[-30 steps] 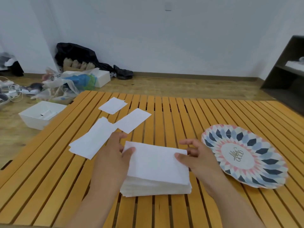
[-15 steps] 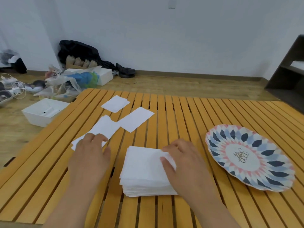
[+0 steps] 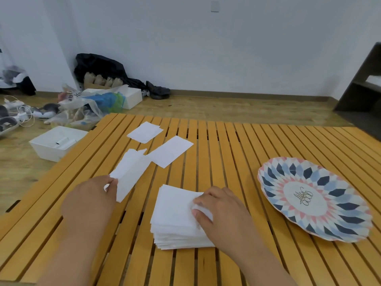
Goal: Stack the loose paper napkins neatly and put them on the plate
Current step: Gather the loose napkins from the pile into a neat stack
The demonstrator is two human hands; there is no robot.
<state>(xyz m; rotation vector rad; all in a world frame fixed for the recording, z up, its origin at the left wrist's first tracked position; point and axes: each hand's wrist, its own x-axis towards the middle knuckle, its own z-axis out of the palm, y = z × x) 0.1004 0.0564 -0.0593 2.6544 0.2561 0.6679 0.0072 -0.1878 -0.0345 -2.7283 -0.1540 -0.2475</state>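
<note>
A thick stack of white paper napkins (image 3: 175, 217) lies on the slatted wooden table (image 3: 231, 153) in front of me. My right hand (image 3: 218, 215) rests on the stack's right side, fingers pressing the top sheet. My left hand (image 3: 90, 201) pinches the near end of a loose napkin (image 3: 132, 172) and lifts it off the table, left of the stack. Two more loose napkins lie farther back: a second napkin (image 3: 171, 151) and a third napkin (image 3: 145, 132). The patterned plate (image 3: 274, 172) sits to the right, holding nothing.
On the floor left of the table stands a white plastic bin (image 3: 57, 143), with bags, cables and boxes behind it. A dark shelf unit (image 3: 362, 91) is at the far right. The table's left edge runs close to my left arm.
My left hand went from the stack out to the left, took hold of the nearest loose napkin and raised its end. My right hand shifted onto the stack's top.
</note>
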